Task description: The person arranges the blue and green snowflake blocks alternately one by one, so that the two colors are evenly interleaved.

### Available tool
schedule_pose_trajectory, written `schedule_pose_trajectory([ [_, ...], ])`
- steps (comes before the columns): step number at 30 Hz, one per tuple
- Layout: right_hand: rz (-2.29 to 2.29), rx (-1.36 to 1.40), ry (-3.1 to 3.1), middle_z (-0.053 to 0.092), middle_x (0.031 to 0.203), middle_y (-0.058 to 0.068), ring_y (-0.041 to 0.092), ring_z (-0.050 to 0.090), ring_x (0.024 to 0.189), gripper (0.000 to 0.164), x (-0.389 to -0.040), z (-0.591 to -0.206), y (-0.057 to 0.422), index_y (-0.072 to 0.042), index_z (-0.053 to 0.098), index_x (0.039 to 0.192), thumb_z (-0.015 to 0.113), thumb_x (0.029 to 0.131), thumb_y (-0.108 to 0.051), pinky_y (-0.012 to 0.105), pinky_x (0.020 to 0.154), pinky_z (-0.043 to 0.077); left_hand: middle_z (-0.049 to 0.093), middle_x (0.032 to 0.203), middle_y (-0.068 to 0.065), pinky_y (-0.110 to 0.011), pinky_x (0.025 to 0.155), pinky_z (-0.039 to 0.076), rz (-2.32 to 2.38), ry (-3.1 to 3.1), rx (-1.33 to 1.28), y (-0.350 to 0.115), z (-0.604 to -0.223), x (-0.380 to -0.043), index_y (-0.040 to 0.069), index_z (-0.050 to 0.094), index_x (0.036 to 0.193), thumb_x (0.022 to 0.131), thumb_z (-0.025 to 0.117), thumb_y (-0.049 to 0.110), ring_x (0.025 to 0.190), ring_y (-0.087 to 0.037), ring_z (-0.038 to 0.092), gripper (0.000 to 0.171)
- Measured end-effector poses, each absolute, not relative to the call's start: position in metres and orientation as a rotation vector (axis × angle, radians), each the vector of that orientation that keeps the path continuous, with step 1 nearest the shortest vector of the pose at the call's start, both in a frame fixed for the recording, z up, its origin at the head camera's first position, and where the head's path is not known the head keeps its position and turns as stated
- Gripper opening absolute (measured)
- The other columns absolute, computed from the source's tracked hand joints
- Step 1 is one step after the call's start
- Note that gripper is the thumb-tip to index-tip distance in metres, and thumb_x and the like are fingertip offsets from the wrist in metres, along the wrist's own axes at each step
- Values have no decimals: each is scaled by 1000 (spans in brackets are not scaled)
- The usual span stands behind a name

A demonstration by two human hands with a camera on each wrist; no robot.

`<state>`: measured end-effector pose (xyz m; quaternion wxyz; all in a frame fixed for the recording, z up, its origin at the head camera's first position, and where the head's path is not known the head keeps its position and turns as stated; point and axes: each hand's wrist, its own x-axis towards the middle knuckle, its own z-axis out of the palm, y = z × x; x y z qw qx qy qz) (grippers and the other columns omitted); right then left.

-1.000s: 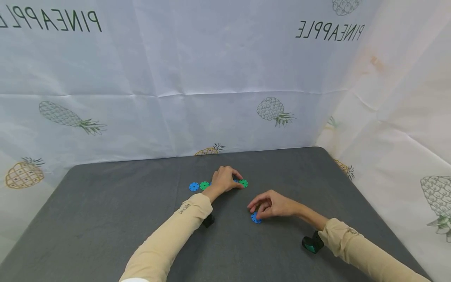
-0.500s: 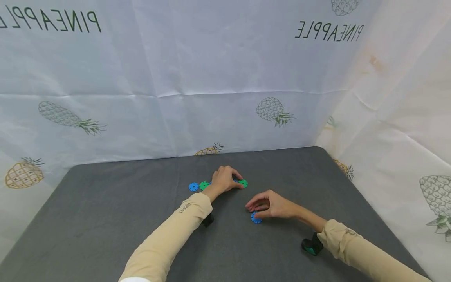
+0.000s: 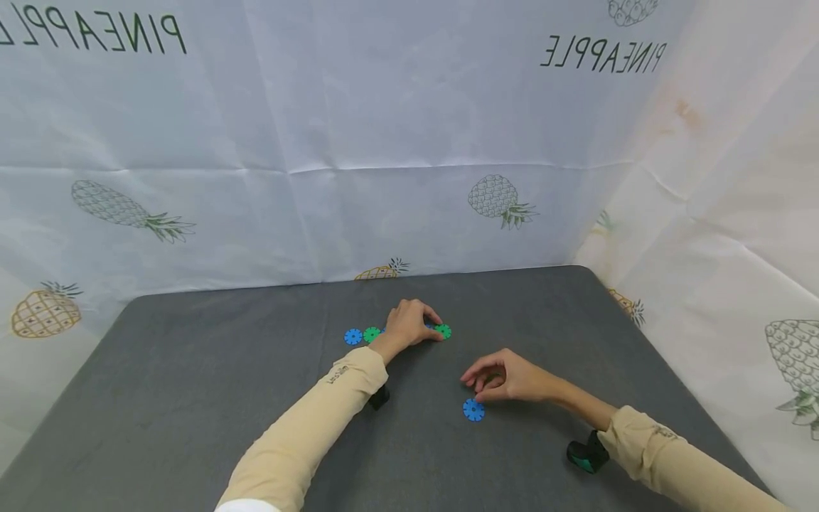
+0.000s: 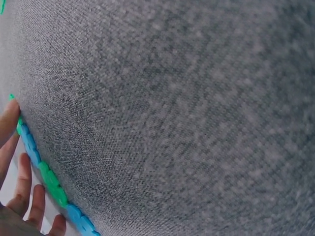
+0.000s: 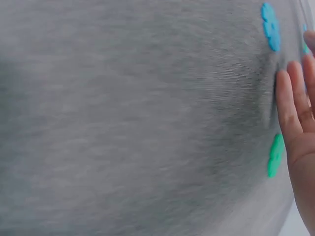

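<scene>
Just beyond the middle of the table, a row of joined interlocking plastic discs alternates blue and green; a blue disc is its left end. My left hand lies across the row, covering its middle. Its thumb and forefinger pinch the green end disc. In the left wrist view its other fingers spread beside a green disc. My right hand hovers low on the right, thumb tip at the edge of a loose blue disc. Its fingers look extended in the right wrist view, near a green disc.
A dark grey cloth covers the table. White pineapple-print fabric hangs behind it and on the right. A black wrist camera sits beneath the right forearm.
My right hand has shifted right and toward me, and the loose blue disc has moved the same way, now showing more fully. The left hand has stayed at the row.
</scene>
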<state>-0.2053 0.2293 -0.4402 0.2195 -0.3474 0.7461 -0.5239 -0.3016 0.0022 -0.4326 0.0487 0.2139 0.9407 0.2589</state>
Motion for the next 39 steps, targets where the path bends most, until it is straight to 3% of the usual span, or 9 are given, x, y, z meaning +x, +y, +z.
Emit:
schedule_pose_trajectory([
  [15, -1150, -955, 2411, 65, 89, 1, 11, 61, 76, 29, -186, -431, 229, -5, 72, 105, 80, 79, -15, 25, 65, 56, 68, 108, 2, -47, 95, 43, 768, 2858, 646, 3, -432, -303, 24, 78, 95, 76, 82, 35, 106, -25, 57, 22],
  [29, -1001, -1109, 2396, 61, 85, -3, 5, 58, 73, 31, -195, -431, 227, -5, 72, 107, 80, 79, -14, 21, 61, 54, 69, 108, 1, -48, 93, 43, 791, 2855, 664, 2, -431, -300, 23, 78, 96, 76, 82, 33, 104, -24, 59, 23],
  [39, -927, -1303, 2338, 64, 94, 1, 4, 56, 69, 32, -205, -432, 226, -5, 73, 109, 79, 79, -16, 18, 58, 52, 68, 109, 0, -49, 95, 42, 806, 2840, 666, 1, -431, -301, 22, 78, 95, 76, 82, 32, 107, -26, 58, 22],
])
